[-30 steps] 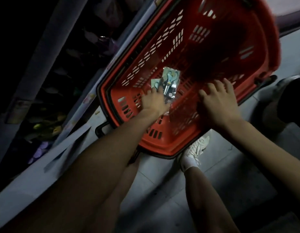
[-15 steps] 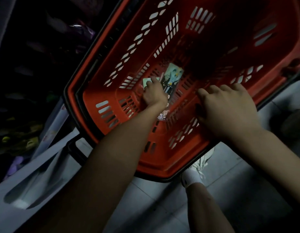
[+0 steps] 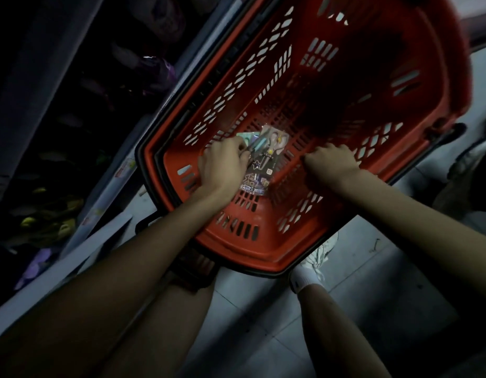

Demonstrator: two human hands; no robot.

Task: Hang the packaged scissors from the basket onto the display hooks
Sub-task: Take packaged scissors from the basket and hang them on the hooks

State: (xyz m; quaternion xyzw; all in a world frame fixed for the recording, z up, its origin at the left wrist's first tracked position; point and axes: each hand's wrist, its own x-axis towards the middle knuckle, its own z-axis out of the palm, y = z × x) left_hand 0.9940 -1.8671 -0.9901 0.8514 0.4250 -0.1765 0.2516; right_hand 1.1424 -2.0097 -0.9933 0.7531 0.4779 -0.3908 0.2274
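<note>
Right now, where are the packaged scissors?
In the head view, the packaged scissors lie inside the red basket, pinched by the left hand, left of the right hand.

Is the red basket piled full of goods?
No, only a few packaged scissors lie on the bottom of the red basket, partly under the left hand.

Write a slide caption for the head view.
Left hand pinches packaged scissors inside the red basket; right hand holds its wall.

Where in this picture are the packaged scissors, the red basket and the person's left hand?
packaged scissors (image 3: 266, 159), head view, printed card front.
red basket (image 3: 263, 255), head view, near rim.
left hand (image 3: 222, 170), head view, back of the hand.
</note>
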